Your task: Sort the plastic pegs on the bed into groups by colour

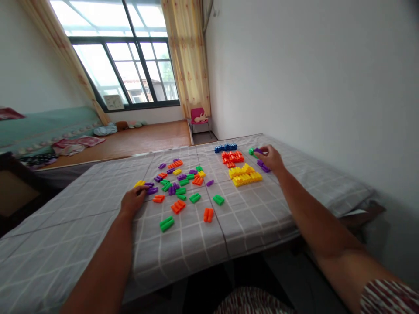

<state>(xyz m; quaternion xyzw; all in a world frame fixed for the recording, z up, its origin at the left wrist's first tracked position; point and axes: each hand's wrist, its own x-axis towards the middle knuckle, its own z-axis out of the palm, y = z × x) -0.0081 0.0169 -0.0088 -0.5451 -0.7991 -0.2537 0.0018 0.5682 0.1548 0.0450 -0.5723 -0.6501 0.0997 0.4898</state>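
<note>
Daylight pours through the dark-framed window (126,65), a yellow patterned curtain (186,56) hanging down its right side and a second curtain (63,52) down its left! Over in the far corner, a pink chair (195,112) carries a pale soft object (201,118), and below the window stretches the brown-topped bed (153,136), a pink cloth (78,143) lying towards its left side.

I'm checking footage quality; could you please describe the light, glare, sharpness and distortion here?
Head view: the window glares, nearly white toward its top; the space beneath the checked cloth is dark; the purple piece in the right hand looks soft-edged; the right arm seems stretched toward the corner.
</note>
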